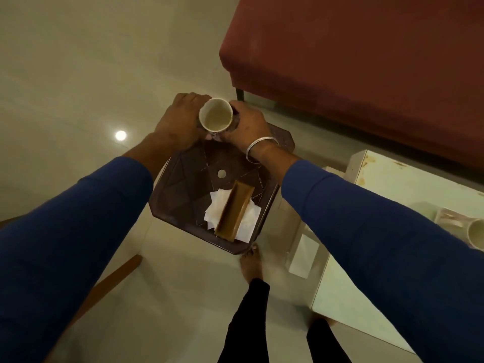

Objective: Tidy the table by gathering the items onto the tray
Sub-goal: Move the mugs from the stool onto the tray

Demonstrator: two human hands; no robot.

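Both hands wrapped round one white cup (pixel 215 117) at the far end of the dark brown tray (pixel 188 189). Left hand (pixel 176 121) cupping the left wall, right hand (pixel 245 124) the right wall, fingers (pixel 192 96) curled close against the sides; cup upright, mouth facing up toward the camera, pale inside. Cannot tell whether the cup stands on the tray or hangs just above its far edge. One silver bangle (pixel 259 148) on the right wrist, blue sleeves (pixel 86 218) on both arms.

Tray octagonal, patterned with lines, one small pale round spot (pixel 221 173) near its middle, long axis running from near-left toward far-right. On its near-right part, one tan oblong holder (pixel 234 211), trough-shaped, open side up, long axis running from near-left to far-right, lying across white paper napkins (pixel 248 221) that stick out on both sides; number of napkins not countable.

To the right, a white bench (pixel 392 184) with stains, carrying one second white cup (pixel 475 233) at the picture's right edge, only partly in view, beside a pinkish thing too blurred to name. Red upholstered seat (pixel 366 61) beyond, on pale tiled floor (pixel 65 74). Two legs in black, and one bare foot (pixel 251 263), below the tray.
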